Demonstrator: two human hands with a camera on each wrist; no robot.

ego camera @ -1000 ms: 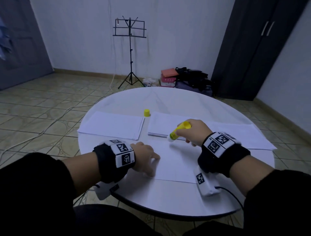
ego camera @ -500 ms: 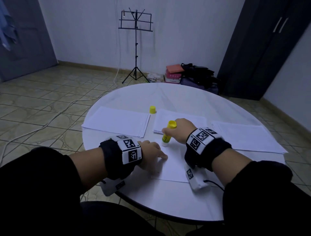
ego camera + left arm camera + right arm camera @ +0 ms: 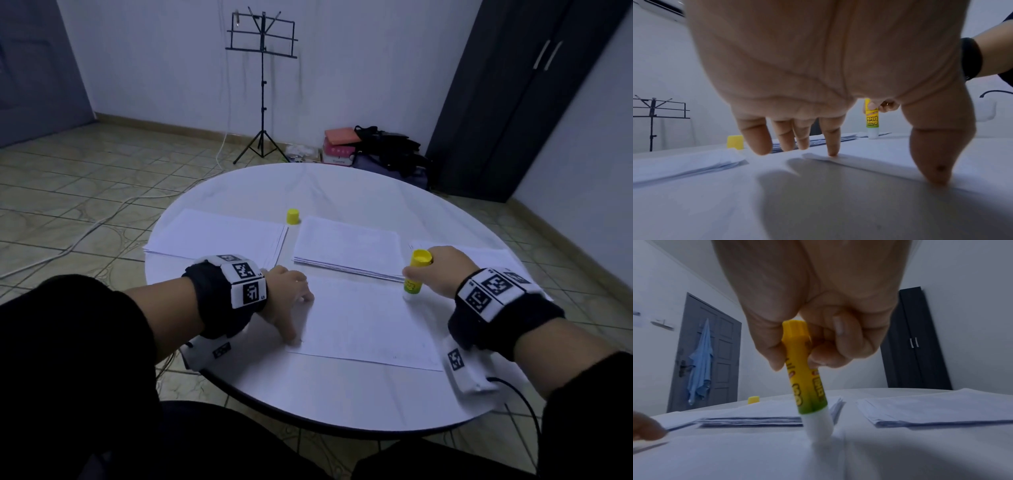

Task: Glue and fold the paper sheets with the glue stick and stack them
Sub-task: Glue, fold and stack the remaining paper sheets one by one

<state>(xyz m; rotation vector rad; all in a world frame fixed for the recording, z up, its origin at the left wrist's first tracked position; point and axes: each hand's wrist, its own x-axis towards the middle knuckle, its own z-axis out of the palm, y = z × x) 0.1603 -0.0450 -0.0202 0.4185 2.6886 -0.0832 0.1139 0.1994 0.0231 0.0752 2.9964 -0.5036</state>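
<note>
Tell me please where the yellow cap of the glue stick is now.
In the head view the yellow cap stands on the table, far side, between the far corners of the left paper stack and the middle paper stack.

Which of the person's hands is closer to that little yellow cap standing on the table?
Left. The left hand presses the sheet's left edge, below and roughly in line with the yellow cap. The right hand, gripping the glue stick, is farther off to the cap's right.
</note>
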